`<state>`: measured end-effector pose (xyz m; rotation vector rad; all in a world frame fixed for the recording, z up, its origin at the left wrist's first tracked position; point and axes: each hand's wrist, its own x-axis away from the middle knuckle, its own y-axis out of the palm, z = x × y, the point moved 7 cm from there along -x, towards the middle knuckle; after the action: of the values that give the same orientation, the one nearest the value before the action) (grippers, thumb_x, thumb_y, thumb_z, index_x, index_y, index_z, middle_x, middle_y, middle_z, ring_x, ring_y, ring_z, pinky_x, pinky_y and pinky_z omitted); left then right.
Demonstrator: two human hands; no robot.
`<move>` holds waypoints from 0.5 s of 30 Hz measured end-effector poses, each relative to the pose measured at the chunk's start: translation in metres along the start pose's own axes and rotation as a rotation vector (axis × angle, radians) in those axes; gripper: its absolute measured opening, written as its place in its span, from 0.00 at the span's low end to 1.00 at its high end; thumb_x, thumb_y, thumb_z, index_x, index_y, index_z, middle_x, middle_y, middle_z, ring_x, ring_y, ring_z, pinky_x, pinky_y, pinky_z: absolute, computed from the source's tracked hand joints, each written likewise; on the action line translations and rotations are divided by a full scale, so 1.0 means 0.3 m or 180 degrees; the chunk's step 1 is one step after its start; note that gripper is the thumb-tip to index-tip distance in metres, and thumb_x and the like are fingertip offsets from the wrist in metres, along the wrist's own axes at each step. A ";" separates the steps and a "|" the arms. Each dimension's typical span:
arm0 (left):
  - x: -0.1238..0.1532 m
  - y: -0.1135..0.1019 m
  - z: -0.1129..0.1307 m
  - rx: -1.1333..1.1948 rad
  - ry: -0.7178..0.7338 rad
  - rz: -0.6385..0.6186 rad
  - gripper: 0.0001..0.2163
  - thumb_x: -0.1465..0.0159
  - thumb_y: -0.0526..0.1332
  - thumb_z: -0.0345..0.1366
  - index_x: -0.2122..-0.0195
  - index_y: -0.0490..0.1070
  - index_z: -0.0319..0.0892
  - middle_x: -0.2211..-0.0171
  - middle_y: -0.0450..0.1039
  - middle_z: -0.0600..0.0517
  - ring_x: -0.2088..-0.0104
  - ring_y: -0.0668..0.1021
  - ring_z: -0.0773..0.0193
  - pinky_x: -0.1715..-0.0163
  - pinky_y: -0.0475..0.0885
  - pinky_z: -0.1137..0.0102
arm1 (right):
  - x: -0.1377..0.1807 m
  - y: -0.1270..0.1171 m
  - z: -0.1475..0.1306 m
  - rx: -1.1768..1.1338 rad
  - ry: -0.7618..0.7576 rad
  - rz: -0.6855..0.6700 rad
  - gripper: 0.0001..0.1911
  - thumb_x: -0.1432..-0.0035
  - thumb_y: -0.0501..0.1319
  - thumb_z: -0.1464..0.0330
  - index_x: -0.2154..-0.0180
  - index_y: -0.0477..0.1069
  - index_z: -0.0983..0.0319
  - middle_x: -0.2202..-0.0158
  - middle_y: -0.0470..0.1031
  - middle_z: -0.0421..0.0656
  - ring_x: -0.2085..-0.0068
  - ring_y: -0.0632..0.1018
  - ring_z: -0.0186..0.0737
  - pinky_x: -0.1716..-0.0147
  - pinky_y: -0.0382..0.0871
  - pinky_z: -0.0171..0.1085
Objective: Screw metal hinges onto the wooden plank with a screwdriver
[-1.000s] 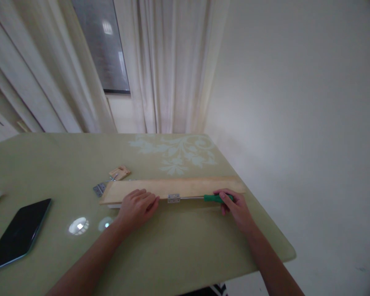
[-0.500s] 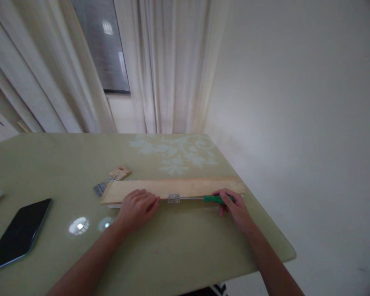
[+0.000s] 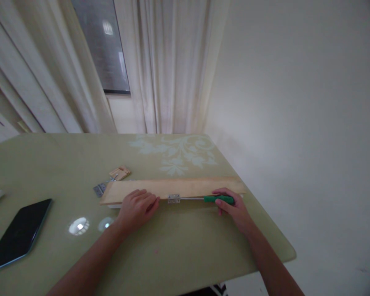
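A long wooden board (image 3: 194, 187) lies across the table, raised a little at its left end on something white that is mostly hidden. My left hand (image 3: 138, 207) grips the board's near edge with curled fingers. Just right of those fingers, a small metal hinge (image 3: 173, 198) sits at the same edge. My right hand (image 3: 234, 209) is closed around the green handle of a screwdriver (image 3: 215, 199). Its thin shaft lies level along the board's edge, and the tip reaches the hinge; the exact contact is too small to make out.
Beyond the board's left end are another metal hinge (image 3: 99, 189) and a small wooden piece (image 3: 120, 172) with metal bits beside it. A black tablet (image 3: 20, 230) lies at left on the green table (image 3: 178, 255). A white wall (image 3: 311, 144) stands close on the right.
The fingers of my right hand have shifted on the screwdriver handle, with the thumb now lower and nearer me. My left hand, the board and the hinge look unmoved.
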<state>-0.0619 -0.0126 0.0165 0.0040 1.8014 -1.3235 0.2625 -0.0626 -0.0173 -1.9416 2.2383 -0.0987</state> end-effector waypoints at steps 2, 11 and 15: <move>0.001 0.002 0.000 0.0006 -0.0003 -0.0014 0.19 0.26 0.55 0.35 0.77 0.66 0.44 0.81 0.70 0.54 0.77 0.69 0.63 0.70 0.61 0.65 | 0.001 0.003 -0.002 -0.0052 0.0016 0.0001 0.23 0.49 0.75 0.53 0.56 0.78 0.59 0.67 0.78 0.39 0.77 0.75 0.33 0.77 0.72 0.34; -0.003 0.000 0.000 -0.0014 0.0030 0.0037 0.19 0.27 0.55 0.34 0.78 0.66 0.44 0.81 0.69 0.54 0.77 0.69 0.63 0.71 0.60 0.65 | 0.002 0.006 -0.003 -0.0142 -0.0040 -0.0055 0.22 0.50 0.76 0.56 0.60 0.72 0.59 0.73 0.74 0.36 0.77 0.74 0.34 0.78 0.73 0.33; -0.008 -0.005 0.001 0.0088 0.0007 0.0049 0.18 0.27 0.56 0.34 0.78 0.67 0.44 0.81 0.69 0.54 0.77 0.69 0.63 0.72 0.60 0.65 | 0.002 0.007 0.002 -0.0149 0.0007 -0.0048 0.22 0.49 0.75 0.53 0.60 0.71 0.58 0.73 0.76 0.37 0.78 0.74 0.34 0.80 0.73 0.33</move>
<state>-0.0608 -0.0125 0.0193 0.0343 1.7815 -1.3378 0.2603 -0.0627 -0.0183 -1.9829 2.2473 -0.0509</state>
